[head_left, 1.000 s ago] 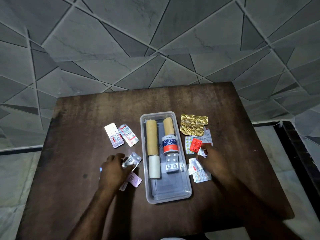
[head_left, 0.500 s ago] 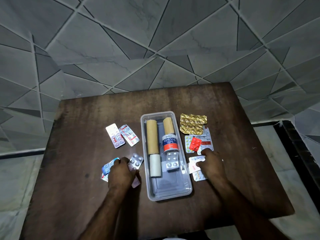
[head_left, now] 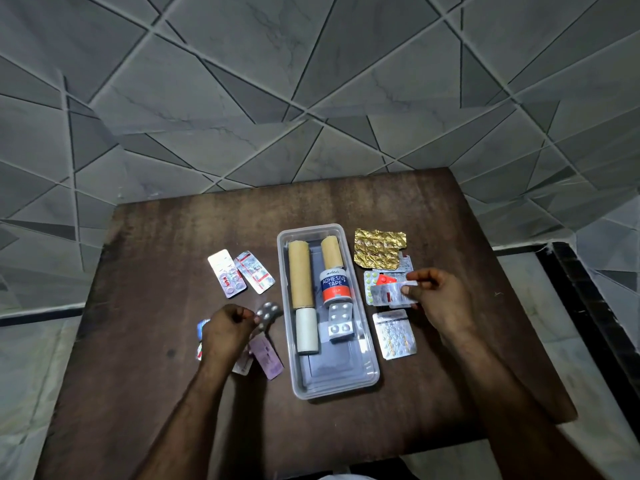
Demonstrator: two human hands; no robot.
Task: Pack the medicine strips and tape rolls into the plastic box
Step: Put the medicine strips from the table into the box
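From the head view, the box point(head_left: 372, 370) mid-table already holds the tape rolls point(head_left: 300, 273) and one strip point(head_left: 340, 322), while the left hand point(head_left: 227, 332) pinches a blister point(head_left: 267, 315) and the right hand point(head_left: 438, 294) another strip point(head_left: 391, 294), with more strips left on both sides.

Both forearms are bare; no sleeves are visible. The left hand point(head_left: 227, 329) and right hand point(head_left: 440, 299) are bare, without gloves.

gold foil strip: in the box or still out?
Out. The gold foil strip lies flat on the table, just right of the plastic box near its far end, outside the rim. Neither hand touches it.
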